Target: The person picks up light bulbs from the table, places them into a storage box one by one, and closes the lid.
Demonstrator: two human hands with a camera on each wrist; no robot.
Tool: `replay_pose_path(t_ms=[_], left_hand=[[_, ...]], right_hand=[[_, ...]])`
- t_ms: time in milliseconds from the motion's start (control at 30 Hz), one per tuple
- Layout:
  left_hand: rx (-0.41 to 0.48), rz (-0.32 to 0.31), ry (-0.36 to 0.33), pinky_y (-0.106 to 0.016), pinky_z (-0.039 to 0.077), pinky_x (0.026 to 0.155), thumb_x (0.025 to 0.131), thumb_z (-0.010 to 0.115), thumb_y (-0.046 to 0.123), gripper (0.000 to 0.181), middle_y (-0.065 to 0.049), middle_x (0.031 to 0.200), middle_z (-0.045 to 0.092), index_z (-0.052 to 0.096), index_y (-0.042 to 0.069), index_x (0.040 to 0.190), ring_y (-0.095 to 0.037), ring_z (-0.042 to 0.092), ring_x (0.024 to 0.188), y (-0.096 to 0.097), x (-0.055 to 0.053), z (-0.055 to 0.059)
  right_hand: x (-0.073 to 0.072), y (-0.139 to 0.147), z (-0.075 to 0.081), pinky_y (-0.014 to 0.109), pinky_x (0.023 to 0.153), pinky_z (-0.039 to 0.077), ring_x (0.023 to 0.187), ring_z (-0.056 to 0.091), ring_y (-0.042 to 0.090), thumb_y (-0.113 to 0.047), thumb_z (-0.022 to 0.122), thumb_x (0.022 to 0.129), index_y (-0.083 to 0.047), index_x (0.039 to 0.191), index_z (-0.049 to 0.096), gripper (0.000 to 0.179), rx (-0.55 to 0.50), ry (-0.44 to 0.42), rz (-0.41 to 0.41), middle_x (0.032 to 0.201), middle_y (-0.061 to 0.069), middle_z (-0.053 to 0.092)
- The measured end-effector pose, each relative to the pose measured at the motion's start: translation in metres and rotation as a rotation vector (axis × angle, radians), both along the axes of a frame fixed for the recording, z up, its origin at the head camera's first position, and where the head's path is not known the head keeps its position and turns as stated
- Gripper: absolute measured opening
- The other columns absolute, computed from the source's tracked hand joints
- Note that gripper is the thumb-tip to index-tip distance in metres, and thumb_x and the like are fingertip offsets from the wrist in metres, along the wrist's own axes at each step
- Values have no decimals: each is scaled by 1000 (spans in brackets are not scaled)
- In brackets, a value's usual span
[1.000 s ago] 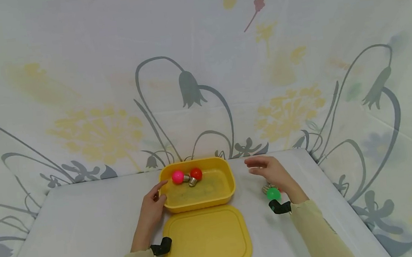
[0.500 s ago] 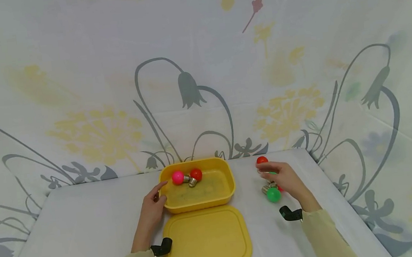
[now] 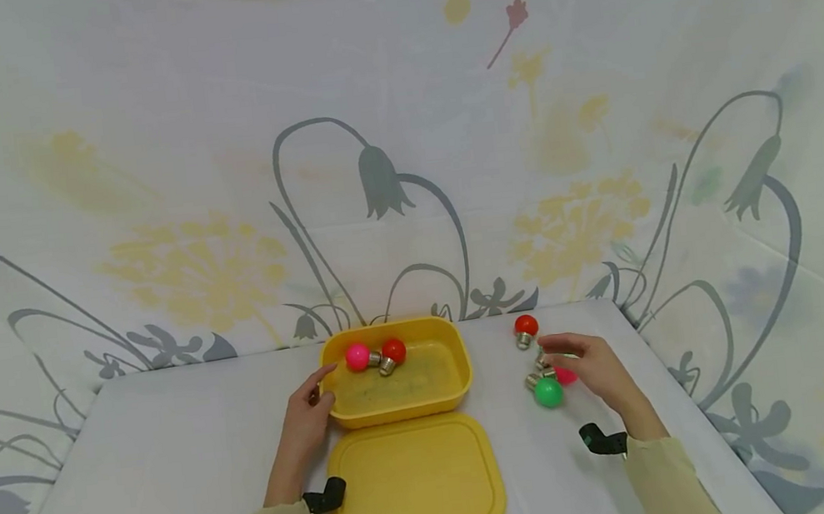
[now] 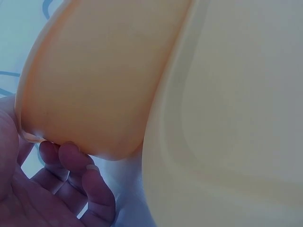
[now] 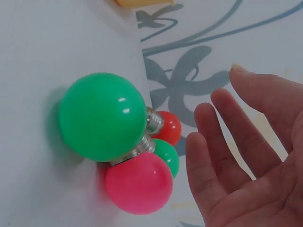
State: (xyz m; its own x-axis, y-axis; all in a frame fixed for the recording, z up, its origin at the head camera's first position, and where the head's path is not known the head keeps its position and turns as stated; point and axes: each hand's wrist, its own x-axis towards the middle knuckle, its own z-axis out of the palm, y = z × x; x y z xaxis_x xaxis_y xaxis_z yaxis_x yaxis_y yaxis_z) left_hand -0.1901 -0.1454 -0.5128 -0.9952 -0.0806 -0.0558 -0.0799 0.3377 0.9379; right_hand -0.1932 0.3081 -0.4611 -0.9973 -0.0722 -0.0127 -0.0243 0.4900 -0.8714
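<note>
A yellow plastic container [image 3: 398, 415] holds a pink light bulb [image 3: 358, 357] and a red light bulb [image 3: 393, 351]. My left hand [image 3: 307, 419] grips its left side, with one finger over the rim and others curled against the outer wall in the left wrist view. To the right, my right hand [image 3: 591, 364] hovers over loose bulbs with its fingers spread and nothing in them. Beneath and beside it lie a green bulb [image 3: 549, 392] and a pink bulb [image 3: 565, 375]. The right wrist view also shows a second green bulb [image 5: 166, 158], partly hidden behind these.
A yellow lid [image 3: 415, 487] lies flat in front of the container. Another red bulb [image 3: 526, 326] rests farther back on the white table [image 3: 178, 466]. Flower-printed cloth [image 3: 402, 166] hangs behind and at the sides.
My right hand has moved right and toward me, uncovering the red bulb at the back and more of the bulb cluster. My left hand and the container have stayed in place.
</note>
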Motion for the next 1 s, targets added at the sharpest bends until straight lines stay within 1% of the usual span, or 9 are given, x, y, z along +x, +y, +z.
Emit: replay_pose_path(t_ms=[67,167,233,300,467,567,667,800,1000], left_hand=[[3,-1,0,-38,33,85,93,49,5,48,-17,121,49,57,13,141,-28,42,108,0,0,0],[6,-2,-5,-39,34,89,94,49,5,48,-17,131,49,57,12,141,-29,41,112,0,0,0],[8,-4,-12,-40,35,95,94,50,6,48,-17,138,48,57,12,141,-30,41,114,1,0,0],[11,-6,-17,-42,36,101,94,50,6,48,-17,142,47,56,12,141,-31,40,116,1,0,0],[17,-2,-20,-46,34,108,94,50,6,48,-17,146,45,56,11,141,-32,40,118,1,0,0],[19,1,-18,-45,35,105,94,50,6,48,-17,145,45,57,12,141,-31,40,117,1,0,0],[16,4,-14,-41,36,99,94,50,6,48,-17,141,47,57,12,141,-30,40,115,1,1,0],[14,0,-4,-39,34,90,94,50,5,48,-17,134,48,57,12,141,-29,41,112,1,1,0],[12,0,1,-38,33,86,94,50,5,47,-17,130,49,57,12,141,-28,41,110,0,1,0]], right_hand=[[3,2,-2,32,97,45,120,56,33,-16,68,94,0,128,65,37,10,-5,-4,126,19,64],[8,4,-6,42,102,43,124,53,33,-17,69,94,-1,127,66,37,24,-6,-4,126,16,65],[11,5,-10,46,104,41,125,52,32,-17,70,93,-1,127,66,37,30,-2,-7,125,15,65],[14,6,-13,41,103,41,127,51,31,-18,70,93,-2,126,67,37,35,3,-8,124,13,66],[20,8,-18,21,92,43,124,52,31,-19,71,93,-4,125,68,36,42,17,-15,122,11,67],[24,9,-21,18,89,44,124,52,32,-17,71,92,-3,125,68,36,33,18,-11,124,12,66],[26,9,-22,18,89,45,124,52,33,-15,71,92,-1,126,67,37,7,26,-4,126,14,65],[29,8,-23,19,87,47,123,53,36,-12,72,91,2,125,67,37,-23,33,-10,125,17,65],[31,6,-28,20,83,49,119,56,38,-8,72,90,4,123,67,36,-43,-14,-23,123,20,64]])
